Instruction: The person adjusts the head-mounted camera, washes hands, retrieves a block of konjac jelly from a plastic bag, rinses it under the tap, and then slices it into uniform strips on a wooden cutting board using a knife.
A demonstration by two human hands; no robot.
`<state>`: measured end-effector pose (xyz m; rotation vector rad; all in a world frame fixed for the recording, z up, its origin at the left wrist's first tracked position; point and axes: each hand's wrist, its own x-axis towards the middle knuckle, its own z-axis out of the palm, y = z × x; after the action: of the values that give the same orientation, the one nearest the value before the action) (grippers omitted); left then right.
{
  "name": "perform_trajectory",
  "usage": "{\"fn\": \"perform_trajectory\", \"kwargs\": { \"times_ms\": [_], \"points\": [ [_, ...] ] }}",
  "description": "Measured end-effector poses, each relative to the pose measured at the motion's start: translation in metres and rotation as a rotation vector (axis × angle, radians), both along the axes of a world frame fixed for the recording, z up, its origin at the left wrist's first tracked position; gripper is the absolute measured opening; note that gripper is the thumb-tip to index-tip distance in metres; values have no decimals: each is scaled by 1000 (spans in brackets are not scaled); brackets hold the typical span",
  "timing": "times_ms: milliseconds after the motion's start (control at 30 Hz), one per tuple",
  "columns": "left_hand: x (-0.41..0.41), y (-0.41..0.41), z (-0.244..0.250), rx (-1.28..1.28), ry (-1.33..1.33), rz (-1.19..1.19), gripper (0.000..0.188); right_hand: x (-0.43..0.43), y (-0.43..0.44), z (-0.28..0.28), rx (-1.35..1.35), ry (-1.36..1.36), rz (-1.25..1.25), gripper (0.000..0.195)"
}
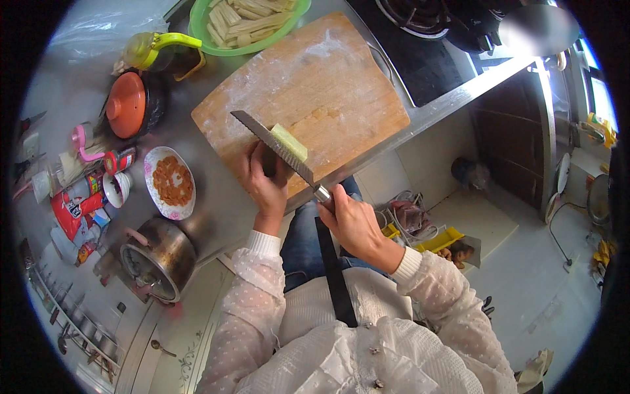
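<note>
My right hand [355, 224] grips the handle of a kitchen knife [273, 143] with a ridged, wavy blade. The blade stands on edge over the near left part of a wooden cutting board [339, 64], slanting from upper left to lower right. Against its far side shows a pale green block of food [290, 141], its kind unclear. On the blade's near side my left hand [266, 184] curls its fingers around the rest of the block, which blade and fingers mostly hide. White powder and small crumbs are spread on the board.
A green bowl [194, 29] of pale strips stands behind the board, beside an oil jug [147, 51]. To the left are a lidded orange pot [127, 104], a plate [170, 214] of brown pieces and a steel pot [172, 251]. A gas hob [418, 64] lies at right.
</note>
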<state>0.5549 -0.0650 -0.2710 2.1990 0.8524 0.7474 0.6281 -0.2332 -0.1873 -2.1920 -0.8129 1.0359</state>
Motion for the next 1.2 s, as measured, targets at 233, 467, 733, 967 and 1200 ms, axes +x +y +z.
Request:
{"fn": "perform_trajectory", "kwargs": {
  "times_ms": [233,467,733,967,1200],
  "points": [
    [0,0,2,-6,46,7,40,6,7,9,-45,2,-6,35],
    [-1,1,-3,6,56,10,43,0,13,10,-134,-63,-7,35],
    [1,1,-4,-57,34,18,50,0,18,7,-178,-96,12,35],
    [1,3,8,25,83,-3,53,2,23,7,-182,-144,29,37],
    [2,1,4,-10,75,30,51,4,28,7,-186,-161,59,37]
  ]
}}
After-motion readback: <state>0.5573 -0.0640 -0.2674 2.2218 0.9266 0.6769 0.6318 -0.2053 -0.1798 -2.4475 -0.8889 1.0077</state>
